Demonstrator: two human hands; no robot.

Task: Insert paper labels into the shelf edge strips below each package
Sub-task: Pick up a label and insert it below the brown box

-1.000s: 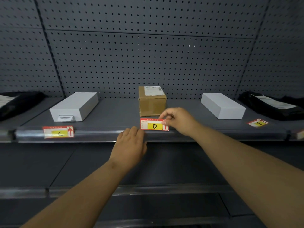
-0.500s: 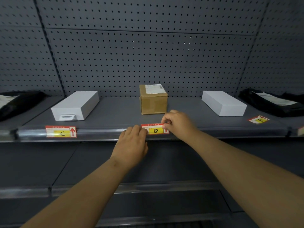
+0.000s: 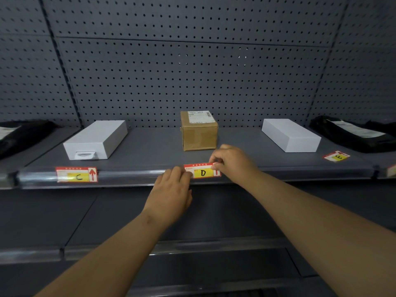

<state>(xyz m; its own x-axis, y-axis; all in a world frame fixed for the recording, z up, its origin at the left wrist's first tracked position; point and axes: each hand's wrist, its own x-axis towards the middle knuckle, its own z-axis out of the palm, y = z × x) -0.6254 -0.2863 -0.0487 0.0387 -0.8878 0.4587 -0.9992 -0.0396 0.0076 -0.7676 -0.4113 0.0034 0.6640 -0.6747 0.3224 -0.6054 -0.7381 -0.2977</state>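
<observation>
Best done by pressing the D label (image 3: 202, 173) evenly into the shelf edge strip (image 3: 128, 175) below the brown package (image 3: 199, 130), keeping it level and seating both ends. Right hand (image 3: 232, 162) pinching the label's right end; left hand (image 3: 171, 189) with curled fingers touching its left end. C label (image 3: 76, 174) already seated; E label (image 3: 336, 156) loose on the shelf.

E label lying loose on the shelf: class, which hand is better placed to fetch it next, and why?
The right hand: the E label lies on its side, beyond the D label. The left hand would have to cross over.
</observation>
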